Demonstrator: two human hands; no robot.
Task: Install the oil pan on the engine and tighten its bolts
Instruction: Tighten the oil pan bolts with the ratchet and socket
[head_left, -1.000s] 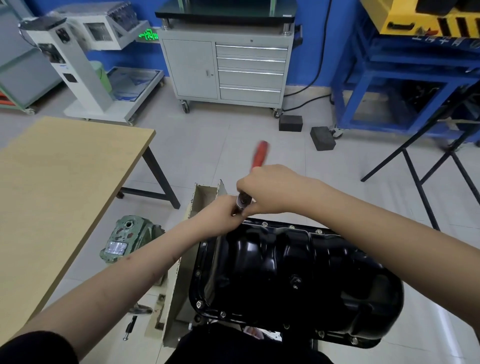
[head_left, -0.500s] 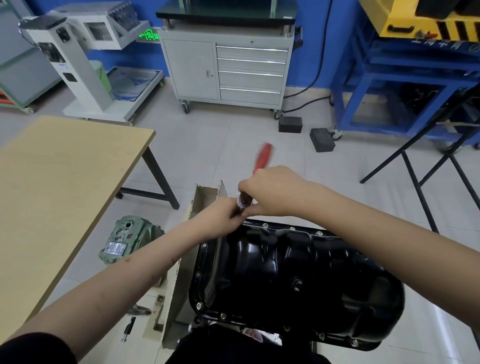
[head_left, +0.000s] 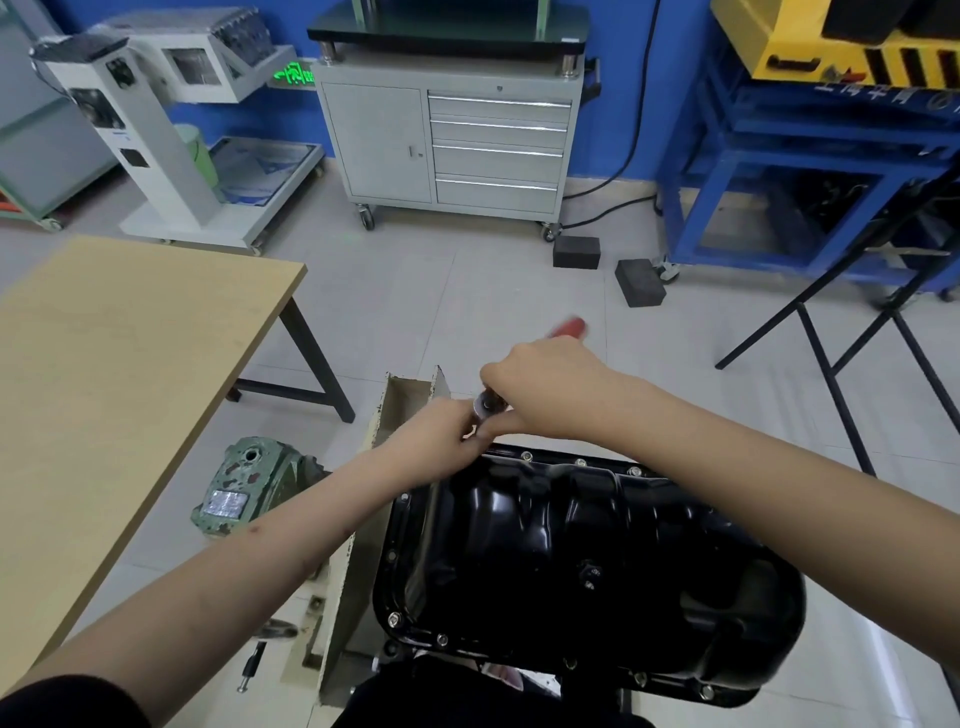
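The black oil pan (head_left: 587, 561) sits bolted along its rim. At its far left corner, the right hand (head_left: 545, 389) grips a red-handled ratchet (head_left: 569, 328), while the left hand (head_left: 431, 431) pinches around its head (head_left: 488, 404).

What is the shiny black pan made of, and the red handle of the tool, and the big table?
The oil pan looks like pressed metal with glossy black paint: light glints off its ribs. The red handle is blurred; probably plastic or rubber. The table top looks like pale wood or wood-look board, matte, on dark legs that seem to be metal.
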